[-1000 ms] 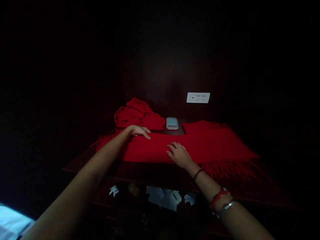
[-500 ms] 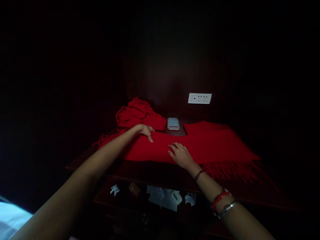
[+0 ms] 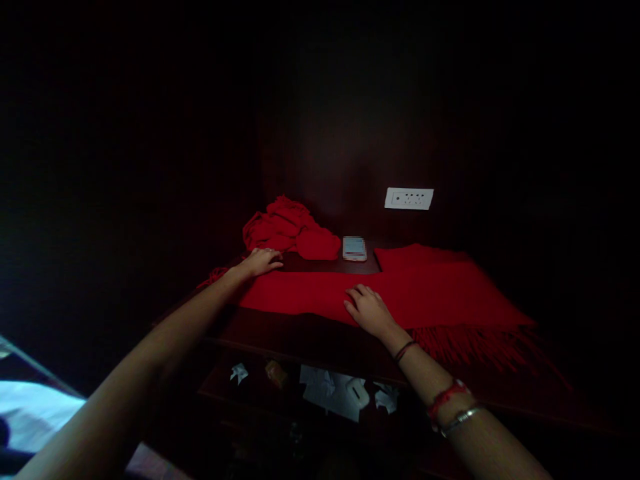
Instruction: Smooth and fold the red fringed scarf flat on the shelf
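A red fringed scarf lies lengthwise across a dark tabletop, folded at its right part. My right hand rests on the middle of the scarf with its fingers slightly curled and apart, gripping nothing. Above the scarf's back edge, near its left end, my left hand is open, fingers extended to the right. Whether it touches the cloth is unclear. Just behind it sits a crumpled red cloth in a heap. Part of the scarf's left end is hidden by my left forearm.
A phone with a lit screen lies behind the scarf. On the dark wall is a white socket plate. Below the tabletop, an open shelf or drawer holds crumpled papers, a small brownish box and a white object with a slot.
My left hand has left the scarf's middle and moved left along its back edge, toward the heap. My right hand stays on the scarf. The whole view has shifted slightly.
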{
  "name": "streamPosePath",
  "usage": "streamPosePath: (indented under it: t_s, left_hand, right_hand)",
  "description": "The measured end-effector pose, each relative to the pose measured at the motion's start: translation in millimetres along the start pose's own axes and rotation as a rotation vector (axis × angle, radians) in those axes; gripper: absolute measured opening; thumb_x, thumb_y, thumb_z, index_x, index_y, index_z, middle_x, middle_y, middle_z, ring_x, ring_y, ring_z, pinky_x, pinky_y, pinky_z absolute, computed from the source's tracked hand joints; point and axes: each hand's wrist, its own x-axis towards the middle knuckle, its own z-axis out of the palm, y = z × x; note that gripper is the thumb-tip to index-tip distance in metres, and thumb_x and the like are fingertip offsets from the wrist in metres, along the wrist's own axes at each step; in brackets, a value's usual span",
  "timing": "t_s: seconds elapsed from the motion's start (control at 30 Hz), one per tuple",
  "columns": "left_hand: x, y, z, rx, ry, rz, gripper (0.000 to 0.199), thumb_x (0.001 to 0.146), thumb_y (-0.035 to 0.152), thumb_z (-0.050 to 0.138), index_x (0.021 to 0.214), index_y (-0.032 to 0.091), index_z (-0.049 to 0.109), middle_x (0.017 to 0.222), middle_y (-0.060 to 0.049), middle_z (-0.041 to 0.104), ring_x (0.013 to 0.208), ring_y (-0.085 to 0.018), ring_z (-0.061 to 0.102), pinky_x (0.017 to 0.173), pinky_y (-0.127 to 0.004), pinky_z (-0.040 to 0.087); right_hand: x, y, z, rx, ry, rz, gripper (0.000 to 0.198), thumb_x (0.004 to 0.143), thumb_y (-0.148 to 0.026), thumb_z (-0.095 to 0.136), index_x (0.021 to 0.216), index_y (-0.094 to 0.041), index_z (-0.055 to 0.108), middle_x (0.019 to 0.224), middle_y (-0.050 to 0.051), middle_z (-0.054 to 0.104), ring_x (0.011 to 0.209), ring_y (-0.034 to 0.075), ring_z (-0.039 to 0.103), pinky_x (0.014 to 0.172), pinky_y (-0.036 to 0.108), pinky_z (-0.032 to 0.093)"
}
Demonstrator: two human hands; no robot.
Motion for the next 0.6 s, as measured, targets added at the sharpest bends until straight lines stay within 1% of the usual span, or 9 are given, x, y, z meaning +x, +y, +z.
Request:
streamPosePath:
  t_s: [0.07, 0.1, 0.13, 0.2, 0.27, 0.33, 0.47, 0.53, 0.6]
  left_hand:
    - [-24, 13, -7, 0.015, 0.13, 0.091, 0.034, 0.08, 0.043, 0.036, 0.1, 0.02, 0.051, 0.105, -0.005, 0.05, 0.1, -0.019, 0.042, 0.085, -0.03, 0.028]
    - [-38, 23, -10, 0.016, 0.156, 0.147, 0.036, 0.079, 0.044, 0.036, 0.104, 0.021, 0.049, 0.107, -0.005, 0.048, 0.102, -0.019, 0.04, 0.087, -0.031, 0.027]
    - [-51, 34, -12, 0.016, 0.129, 0.206, 0.039, 0.078, 0.047, 0.038, 0.106, 0.022, 0.048, 0.108, -0.005, 0.047, 0.102, -0.019, 0.04, 0.088, -0.031, 0.027]
    - [-75, 56, -13, 0.009, 0.029, 0.303, 0.046, 0.075, 0.05, 0.042, 0.113, 0.024, 0.043, 0.111, -0.005, 0.044, 0.102, -0.019, 0.04, 0.088, -0.029, 0.028]
    - [-89, 74, -10, 0.022, -0.028, 0.337, 0.051, 0.075, 0.05, 0.042, 0.119, 0.025, 0.037, 0.114, -0.006, 0.042, 0.103, -0.02, 0.041, 0.087, -0.029, 0.031]
    - [-93, 85, -5, 0.059, -0.045, 0.326, 0.05, 0.077, 0.047, 0.039, 0.121, 0.024, 0.034, 0.117, -0.008, 0.041, 0.103, -0.021, 0.043, 0.084, -0.029, 0.034]
    - [-82, 96, 2, 0.163, -0.041, 0.262, 0.043, 0.079, 0.038, 0.037, 0.118, 0.02, 0.038, 0.113, -0.011, 0.045, 0.097, -0.024, 0.047, 0.077, -0.031, 0.039]
    - [-75, 103, 3, 0.18, -0.03, 0.247, 0.045, 0.077, 0.043, 0.038, 0.115, 0.018, 0.042, 0.11, -0.012, 0.046, 0.095, -0.025, 0.048, 0.076, -0.032, 0.04]
    - [-70, 112, 6, 0.18, 0.011, 0.22, 0.05, 0.074, 0.05, 0.04, 0.11, 0.015, 0.045, 0.107, -0.013, 0.047, 0.094, -0.026, 0.048, 0.078, -0.034, 0.04]
  right_hand:
    - [-1, -2, -5, 0.01, 0.031, -0.033, 0.033, 0.082, -0.032, 0.035, 0.107, -0.016, 0.051, 0.103, 0.01, 0.051, 0.096, 0.019, 0.043, 0.084, 0.032, 0.031]
    - [-2, -4, -9, 0.025, 0.056, -0.074, 0.032, 0.082, -0.031, 0.036, 0.106, -0.016, 0.052, 0.102, 0.01, 0.051, 0.097, 0.019, 0.043, 0.084, 0.032, 0.03]
    - [-3, -6, -12, 0.048, 0.08, -0.132, 0.031, 0.082, -0.031, 0.038, 0.105, -0.016, 0.052, 0.103, 0.009, 0.051, 0.098, 0.018, 0.042, 0.085, 0.032, 0.03]
    - [-6, -12, -18, 0.106, 0.103, -0.277, 0.032, 0.08, -0.033, 0.041, 0.107, -0.018, 0.05, 0.104, 0.008, 0.051, 0.099, 0.017, 0.042, 0.085, 0.031, 0.029]
    - [-8, -20, -21, 0.135, 0.088, -0.399, 0.035, 0.078, -0.034, 0.044, 0.11, -0.02, 0.048, 0.105, 0.007, 0.051, 0.099, 0.017, 0.042, 0.086, 0.031, 0.03]
    - [-7, -27, -21, 0.108, 0.058, -0.452, 0.036, 0.077, -0.03, 0.046, 0.111, -0.019, 0.047, 0.104, 0.006, 0.052, 0.098, 0.018, 0.044, 0.086, 0.031, 0.03]
    - [1, -36, -13, 0.056, 0.01, -0.417, 0.031, 0.077, -0.015, 0.041, 0.108, -0.017, 0.048, 0.098, 0.007, 0.056, 0.091, 0.016, 0.049, 0.081, 0.027, 0.034]
    - [6, -37, -8, 0.1, 0.012, -0.362, 0.028, 0.078, -0.014, 0.039, 0.104, -0.018, 0.049, 0.094, 0.006, 0.058, 0.086, 0.015, 0.052, 0.076, 0.024, 0.036]
    - [10, -35, -5, 0.175, 0.036, -0.293, 0.023, 0.08, -0.018, 0.038, 0.1, -0.018, 0.05, 0.09, 0.005, 0.06, 0.081, 0.014, 0.055, 0.071, 0.023, 0.038]
